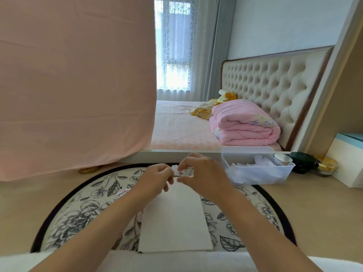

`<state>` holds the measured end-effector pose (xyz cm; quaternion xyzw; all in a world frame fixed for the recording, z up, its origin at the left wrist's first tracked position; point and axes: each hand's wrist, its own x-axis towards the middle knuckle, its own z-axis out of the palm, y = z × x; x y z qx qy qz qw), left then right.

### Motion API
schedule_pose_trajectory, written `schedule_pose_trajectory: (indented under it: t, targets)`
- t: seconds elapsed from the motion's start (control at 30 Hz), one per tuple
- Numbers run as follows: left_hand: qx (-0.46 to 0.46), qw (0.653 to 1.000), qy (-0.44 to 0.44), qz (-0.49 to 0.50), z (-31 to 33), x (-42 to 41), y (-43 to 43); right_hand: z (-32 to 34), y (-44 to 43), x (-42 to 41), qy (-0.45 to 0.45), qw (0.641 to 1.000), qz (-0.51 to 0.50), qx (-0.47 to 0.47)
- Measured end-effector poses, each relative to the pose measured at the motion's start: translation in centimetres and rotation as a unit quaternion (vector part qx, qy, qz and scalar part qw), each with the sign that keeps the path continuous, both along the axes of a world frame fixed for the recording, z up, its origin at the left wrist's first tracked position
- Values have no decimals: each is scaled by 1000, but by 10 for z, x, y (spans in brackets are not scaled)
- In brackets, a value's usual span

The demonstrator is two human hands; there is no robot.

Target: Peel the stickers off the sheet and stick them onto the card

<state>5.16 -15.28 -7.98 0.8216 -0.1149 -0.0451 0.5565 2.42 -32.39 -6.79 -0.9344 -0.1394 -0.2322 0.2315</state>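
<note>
Sticker sheet (184,171) pinched between left hand (155,179) and right hand (200,173), above the card (174,218) at its far edge.
Card lies on round floral mat (82,203) (mat margin shows left and right); clear bin (282,173), far right, holds crumpled white material.

Desk (314,203) – light wood, pale.
Centre: round floral mat (82,209), black rim, flat on desk (white card (174,222) lies on mat, near edge toward person).
Back right: clear plastic bin (261,176), white crumpled stuff inside.
Just beside bin, further right – dark green jar (303,162), then gold-lidded glass jar (325,164), then white-and-blue box (345,163).
Back left: gold lid (88,170), partly under hanging pink cloth (74,85).
</note>
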Motion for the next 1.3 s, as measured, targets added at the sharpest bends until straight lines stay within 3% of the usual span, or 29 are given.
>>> schedule_pose_trajectory:
  t: [0.13,0.23,0.33,0.4,0.43,0.53,0.67,0.73,0.87,0.97,1.2,1.3]
  targets:
    - [-35,998,43,14,4,-2,25,-8,28,6,-92,995,16,-22]
    - [-107,989,104,13,2,0,41,-16,42,10,-100,995,17,16]
    - [-150,982,119,-2,-1,1,55,-15,57,13,23,973,19,230]
    - [-117,989,87,11,-5,-3,61,-11,63,12,156,900,30,405]
    - [-94,994,56,15,-8,-5,63,-11,64,11,208,869,35,448]
    - [-85,996,-20,14,-20,-8,68,-16,67,10,295,823,48,483]
    - [-72,995,-57,34,-22,-1,69,-21,71,14,323,797,58,507]
    - [-56,995,-73,35,-23,3,70,-23,72,15,317,803,45,502]
    - [66,989,-128,36,-33,9,75,-24,73,16,236,889,-26,392]
    - [141,975,-169,44,-35,10,76,-24,69,20,169,931,-42,320]
    - [214,956,-201,26,-31,8,77,-23,66,23,148,951,3,271]
    - [204,958,-201,36,-30,12,76,-21,63,25,145,957,-6,252]
